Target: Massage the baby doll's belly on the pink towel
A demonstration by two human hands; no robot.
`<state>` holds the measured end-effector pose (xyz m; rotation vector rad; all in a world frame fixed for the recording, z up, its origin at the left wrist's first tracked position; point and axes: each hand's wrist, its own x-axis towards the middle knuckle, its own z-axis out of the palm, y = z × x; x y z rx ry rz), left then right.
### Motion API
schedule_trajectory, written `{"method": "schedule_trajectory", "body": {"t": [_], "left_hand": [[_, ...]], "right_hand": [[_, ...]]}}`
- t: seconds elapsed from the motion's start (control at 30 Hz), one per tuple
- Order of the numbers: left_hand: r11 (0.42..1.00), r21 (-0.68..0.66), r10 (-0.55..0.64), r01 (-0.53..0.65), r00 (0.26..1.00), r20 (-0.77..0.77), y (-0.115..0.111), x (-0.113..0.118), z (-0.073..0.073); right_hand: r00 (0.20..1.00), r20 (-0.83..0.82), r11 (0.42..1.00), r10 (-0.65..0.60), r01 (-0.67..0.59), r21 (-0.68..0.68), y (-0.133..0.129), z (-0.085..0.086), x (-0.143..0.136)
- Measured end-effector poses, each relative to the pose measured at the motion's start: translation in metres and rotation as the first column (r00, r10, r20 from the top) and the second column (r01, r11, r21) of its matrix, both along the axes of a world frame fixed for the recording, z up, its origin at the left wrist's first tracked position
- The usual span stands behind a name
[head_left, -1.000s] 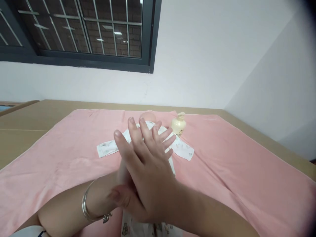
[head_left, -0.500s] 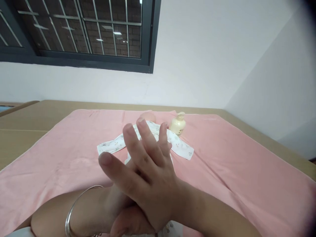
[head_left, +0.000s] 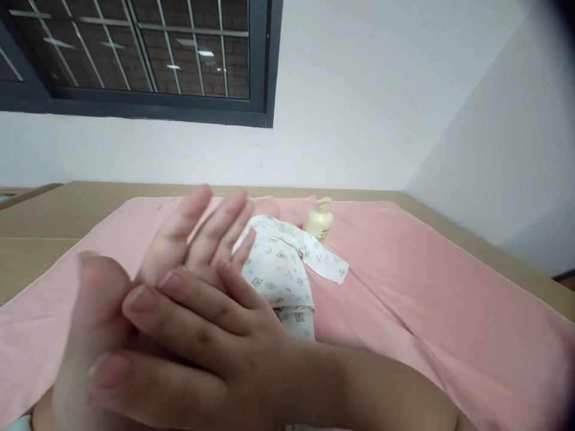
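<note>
- Against a white wall (head_left: 359, 90) stands a tan table (head_left: 45, 221), smooth and plain, bare along its far, left and right edges.
- Above it, toward the left, a window (head_left: 260, 60) has a dark frame and thin metal bars, with brickwork behind the glass.
- Over most of the table lies a pink cloth (head_left: 404, 269), soft-looking, its creases running toward the near right corner.
- Mid-cloth, toward the far edge, a white shirt (head_left: 278, 263) with small animal prints lies flat, one sleeve angled right; matching trousers (head_left: 299, 326) show below the hem.
- At the collar, a smooth round shape (head_left: 266, 208) is mostly hidden.
- Near the cloth's far edge, right of the shirt, stands a glossy cream bottle (head_left: 318, 224), squat, with a pump top.
- Over the near left part, the left hand (head_left: 166, 257), slightly blurred, has its fingers extended; the right hand (head_left: 224, 347) lies across its palm, touching, fingers outstretched and slightly apart.
</note>
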<state>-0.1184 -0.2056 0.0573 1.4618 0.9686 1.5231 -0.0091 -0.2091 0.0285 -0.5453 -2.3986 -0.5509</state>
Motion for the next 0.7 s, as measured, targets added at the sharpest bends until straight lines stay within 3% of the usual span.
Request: {"method": "schedule_trajectory", "body": {"t": [0.1, 0.2, 0.33, 0.4, 0.47, 0.57, 0.63, 0.7], "left_hand": [[0.988, 0.149, -0.081, 0.048, 0.971, 0.227, 0.006, -0.005, 0.003], [0.961, 0.249, -0.192, 0.119, 0.937, 0.292, 0.031, -0.008, -0.005], [0.936, 0.347, -0.193, 0.049, 0.898, 0.396, 0.081, -0.001, -0.025], [0.953, 0.303, -0.146, 0.012, 0.893, 0.425, 0.106, 0.006, -0.043], [0.962, 0.244, 0.015, -0.119, 0.921, 0.389, 0.127, 0.014, -0.066], [0.958, 0.143, 0.227, -0.25, 0.961, 0.16, 0.151, 0.022, -0.105], [0.962, 0.064, 0.267, -0.267, 0.964, 0.013, 0.163, 0.025, -0.126], [0.966, 0.019, 0.258, -0.257, 0.963, -0.079, 0.171, 0.028, -0.141]], "right_hand": [[0.996, -0.08, 0.991, 0.04, -0.05, -0.123, 0.007, -0.005, -0.003], [0.987, -0.162, 0.951, 0.008, -0.058, -0.304, 0.01, -0.013, -0.008], [0.936, -0.351, 0.894, -0.013, -0.147, -0.423, 0.015, -0.016, -0.008], [0.913, -0.406, 0.869, -0.043, -0.167, -0.466, 0.022, -0.015, -0.004], [0.908, -0.38, 0.84, -0.175, -0.064, -0.539, 0.034, -0.014, 0.0], [0.873, -0.196, 0.745, -0.446, 0.241, -0.622, 0.06, -0.016, 0.009], [0.849, -0.091, 0.693, -0.521, 0.359, -0.625, 0.08, -0.019, 0.016], [0.856, -0.015, 0.662, -0.516, 0.388, -0.641, 0.098, -0.024, 0.023]]}}
